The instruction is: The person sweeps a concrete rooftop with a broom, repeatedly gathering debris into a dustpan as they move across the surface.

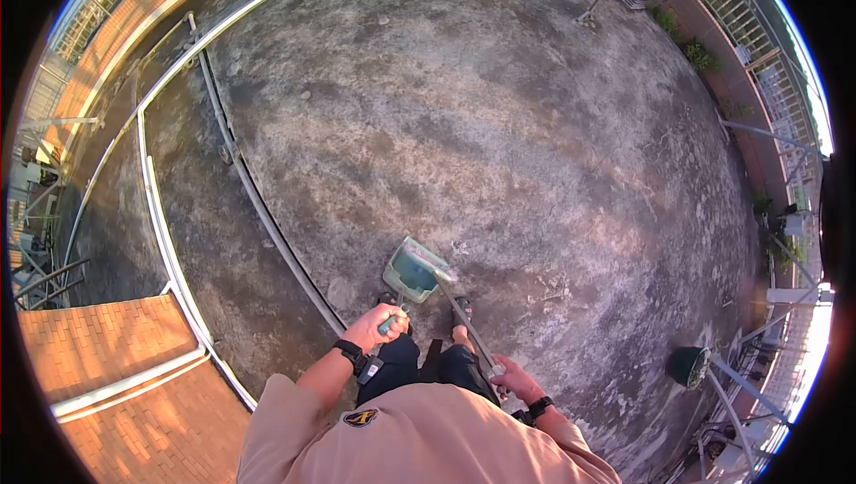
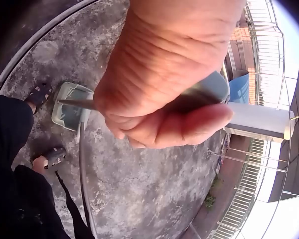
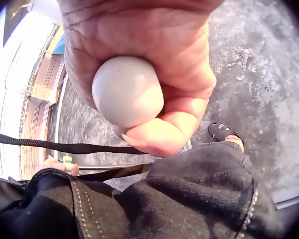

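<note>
In the head view, a pale green dustpan (image 1: 394,263) is low over or on the concrete by the person's feet. The left hand (image 1: 379,327) grips its green handle; the left wrist view shows that hand (image 2: 164,79) curled round the handle, with the dustpan (image 2: 57,113) beyond. A long stick (image 1: 470,327) runs from the pan's right edge up to the right hand (image 1: 517,380), which holds it near its upper end. Close up, the right hand's fingers (image 3: 182,117) wrap round the stick's rounded white end (image 3: 127,92). The stick's lower end overlaps the pan; contact there is unclear.
Stained concrete floor (image 1: 535,172) surrounds the person. A dark pipe (image 1: 252,194) and white rails (image 1: 160,216) run along the left, beside orange tiles (image 1: 116,341). A dark pot (image 1: 687,366) stands at the right, near metal supports and a railing.
</note>
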Demonstrator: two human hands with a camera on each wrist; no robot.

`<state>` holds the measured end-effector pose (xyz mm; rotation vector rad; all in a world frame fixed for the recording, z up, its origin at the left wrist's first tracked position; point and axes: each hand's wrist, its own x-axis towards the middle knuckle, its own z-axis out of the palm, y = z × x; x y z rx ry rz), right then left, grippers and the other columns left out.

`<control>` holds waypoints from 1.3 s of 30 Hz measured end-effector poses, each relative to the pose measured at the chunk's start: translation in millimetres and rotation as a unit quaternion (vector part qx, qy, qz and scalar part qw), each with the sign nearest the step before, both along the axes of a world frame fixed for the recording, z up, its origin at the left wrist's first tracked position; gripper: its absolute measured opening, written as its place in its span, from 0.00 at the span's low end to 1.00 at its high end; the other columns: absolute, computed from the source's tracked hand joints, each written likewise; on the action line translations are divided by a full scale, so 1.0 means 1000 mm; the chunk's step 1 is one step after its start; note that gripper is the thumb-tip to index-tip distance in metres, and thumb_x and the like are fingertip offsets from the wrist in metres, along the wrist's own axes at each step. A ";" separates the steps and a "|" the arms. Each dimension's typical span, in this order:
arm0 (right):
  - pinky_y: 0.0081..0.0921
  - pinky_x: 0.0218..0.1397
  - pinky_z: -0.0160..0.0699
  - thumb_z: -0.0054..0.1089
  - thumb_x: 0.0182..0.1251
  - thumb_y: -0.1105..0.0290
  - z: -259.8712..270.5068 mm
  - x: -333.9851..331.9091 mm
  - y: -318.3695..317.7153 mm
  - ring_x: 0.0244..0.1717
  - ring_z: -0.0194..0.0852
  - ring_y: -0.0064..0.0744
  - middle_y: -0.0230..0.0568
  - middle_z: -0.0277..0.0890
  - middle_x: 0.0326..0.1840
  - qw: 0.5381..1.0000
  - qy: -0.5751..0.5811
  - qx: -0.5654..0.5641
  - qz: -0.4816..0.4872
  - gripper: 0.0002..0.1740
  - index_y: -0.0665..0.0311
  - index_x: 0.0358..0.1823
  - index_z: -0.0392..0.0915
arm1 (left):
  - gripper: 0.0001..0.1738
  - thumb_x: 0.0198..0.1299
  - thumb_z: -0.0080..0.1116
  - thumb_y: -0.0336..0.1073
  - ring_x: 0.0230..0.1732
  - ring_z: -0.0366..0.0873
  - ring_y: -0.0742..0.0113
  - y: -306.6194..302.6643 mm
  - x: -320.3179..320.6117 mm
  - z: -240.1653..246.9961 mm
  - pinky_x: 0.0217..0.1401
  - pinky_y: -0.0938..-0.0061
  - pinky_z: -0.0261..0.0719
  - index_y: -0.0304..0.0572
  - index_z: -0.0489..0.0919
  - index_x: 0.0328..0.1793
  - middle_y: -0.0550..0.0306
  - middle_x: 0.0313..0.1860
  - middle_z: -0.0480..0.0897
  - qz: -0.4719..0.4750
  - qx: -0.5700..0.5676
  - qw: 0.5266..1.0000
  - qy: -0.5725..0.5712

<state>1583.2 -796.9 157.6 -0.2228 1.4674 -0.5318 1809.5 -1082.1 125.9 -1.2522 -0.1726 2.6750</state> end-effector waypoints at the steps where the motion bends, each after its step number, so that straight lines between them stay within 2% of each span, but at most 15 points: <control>1: 0.26 0.16 0.68 0.52 0.49 0.80 0.008 0.001 -0.004 0.15 0.63 0.22 0.33 0.66 0.21 0.996 0.009 0.046 -0.070 0.37 0.66 0.64 0.50 | 0.09 0.54 0.45 0.31 0.14 0.60 0.81 -0.004 0.003 -0.017 0.11 0.87 0.55 0.43 0.62 0.22 0.67 0.17 0.62 -0.024 0.017 1.000 0.002; 5: 0.26 0.13 0.67 0.52 0.50 0.80 0.001 -0.003 -0.001 0.13 0.64 0.27 0.38 0.66 0.19 0.976 0.037 0.022 -0.214 0.41 0.66 0.66 0.44 | 0.10 0.52 0.46 0.30 0.12 0.61 0.80 -0.003 0.004 -0.035 0.09 0.85 0.55 0.44 0.63 0.19 0.66 0.15 0.62 -0.081 0.018 0.996 0.015; 8: 0.26 0.13 0.66 0.50 0.48 0.82 -0.007 -0.020 -0.010 0.13 0.65 0.26 0.36 0.64 0.18 0.957 0.104 0.013 -0.269 0.40 0.66 0.65 0.47 | 0.10 0.51 0.47 0.30 0.10 0.61 0.79 0.000 0.002 -0.033 0.08 0.84 0.55 0.45 0.63 0.19 0.66 0.14 0.64 -0.150 -0.021 0.988 -0.007; 11: 0.27 0.12 0.66 0.48 0.47 0.82 -0.048 -0.044 -0.013 0.13 0.65 0.28 0.37 0.64 0.17 0.959 0.108 0.013 -0.263 0.41 0.66 0.65 0.45 | 0.08 0.50 0.48 0.30 0.10 0.61 0.79 -0.004 0.000 -0.024 0.08 0.84 0.56 0.41 0.66 0.20 0.65 0.14 0.66 -0.207 -0.030 0.978 -0.027; 15: 0.28 0.12 0.66 0.49 0.45 0.82 -0.111 -0.033 -0.028 0.13 0.65 0.29 0.38 0.64 0.16 0.959 0.137 0.015 -0.249 0.33 0.70 0.57 0.52 | 0.05 0.48 0.49 0.28 0.10 0.61 0.81 -0.021 -0.018 -0.021 0.07 0.85 0.56 0.33 0.70 0.25 0.64 0.15 0.68 -0.244 -0.052 0.968 -0.010; 17: 0.27 0.13 0.66 0.50 0.45 0.81 -0.110 0.006 -0.044 0.14 0.67 0.29 0.38 0.65 0.17 0.968 0.152 0.063 -0.192 0.28 0.70 0.51 0.55 | 0.10 0.52 0.46 0.29 0.10 0.60 0.81 -0.027 -0.028 -0.036 0.08 0.86 0.57 0.44 0.63 0.20 0.66 0.15 0.64 -0.252 -0.046 0.967 0.010; 18: 0.27 0.14 0.66 0.51 0.45 0.80 -0.090 0.031 -0.058 0.15 0.67 0.29 0.39 0.66 0.18 0.970 0.162 0.084 -0.159 0.26 0.69 0.49 0.56 | 0.06 0.48 0.48 0.28 0.10 0.61 0.79 -0.031 -0.030 -0.042 0.08 0.85 0.56 0.38 0.68 0.20 0.61 0.15 0.67 -0.198 0.029 0.980 0.010; 19: 0.28 0.14 0.65 0.53 0.45 0.78 -0.091 0.054 -0.055 0.16 0.68 0.29 0.41 0.67 0.19 0.977 0.136 0.093 -0.133 0.28 0.69 0.50 0.54 | 0.06 0.48 0.48 0.28 0.10 0.61 0.79 -0.034 -0.034 -0.044 0.08 0.85 0.56 0.38 0.68 0.20 0.61 0.15 0.67 -0.204 0.031 0.978 0.011; 22: 0.26 0.15 0.64 0.55 0.46 0.77 -0.087 0.109 -0.030 0.16 0.67 0.27 0.40 0.67 0.20 0.989 0.079 0.086 -0.095 0.26 0.68 0.48 0.56 | 0.10 0.48 0.49 0.29 0.09 0.60 0.78 -0.040 -0.046 -0.048 0.09 0.85 0.57 0.40 0.66 0.17 0.61 0.13 0.66 -0.238 -0.058 0.969 -0.008; 24: 0.25 0.16 0.64 0.54 0.46 0.78 -0.071 0.106 -0.019 0.16 0.66 0.25 0.38 0.67 0.20 0.989 0.043 0.039 -0.133 0.24 0.69 0.47 0.59 | 0.10 0.48 0.49 0.29 0.09 0.60 0.78 -0.046 -0.048 -0.050 0.09 0.85 0.57 0.40 0.66 0.17 0.61 0.14 0.66 -0.246 -0.047 0.968 0.001; 26: 0.23 0.16 0.64 0.53 0.47 0.79 -0.037 0.096 -0.016 0.15 0.65 0.24 0.36 0.67 0.20 0.986 0.007 -0.012 -0.167 0.21 0.70 0.45 0.62 | 0.10 0.49 0.48 0.29 0.09 0.59 0.77 -0.051 -0.050 -0.045 0.08 0.85 0.57 0.40 0.65 0.16 0.61 0.14 0.66 -0.241 -0.030 0.970 -0.004; 28: 0.22 0.17 0.64 0.52 0.47 0.80 0.001 0.076 -0.022 0.15 0.64 0.22 0.33 0.66 0.20 0.958 -0.055 0.020 -0.280 0.17 0.70 0.42 0.67 | 0.11 0.49 0.48 0.29 0.09 0.59 0.77 -0.053 -0.051 -0.038 0.08 0.85 0.56 0.41 0.64 0.16 0.62 0.13 0.65 -0.241 -0.026 0.970 -0.001; 31: 0.21 0.17 0.65 0.52 0.47 0.79 0.024 0.051 -0.023 0.15 0.64 0.21 0.32 0.65 0.19 0.949 -0.040 -0.002 -0.312 0.18 0.69 0.44 0.68 | 0.11 0.50 0.45 0.28 0.09 0.57 0.81 -0.048 -0.056 -0.035 0.08 0.87 0.55 0.44 0.62 0.16 0.65 0.13 0.62 -0.250 -0.013 0.968 0.008; 35: 0.22 0.16 0.65 0.52 0.47 0.79 0.005 -0.002 -0.013 0.14 0.64 0.23 0.34 0.66 0.19 0.959 0.018 -0.012 -0.282 0.21 0.71 0.47 0.66 | 0.11 0.50 0.45 0.28 0.10 0.58 0.82 -0.043 -0.076 -0.023 0.08 0.87 0.55 0.45 0.61 0.16 0.66 0.13 0.62 -0.226 -0.024 0.974 0.018; 39: 0.25 0.13 0.65 0.52 0.46 0.80 -0.025 -0.102 -0.016 0.14 0.66 0.26 0.37 0.67 0.20 0.940 0.069 -0.044 -0.331 0.31 0.73 0.56 0.58 | 0.10 0.51 0.45 0.28 0.10 0.58 0.82 -0.039 -0.114 -0.008 0.07 0.87 0.54 0.43 0.62 0.18 0.66 0.14 0.62 -0.198 0.021 0.980 0.007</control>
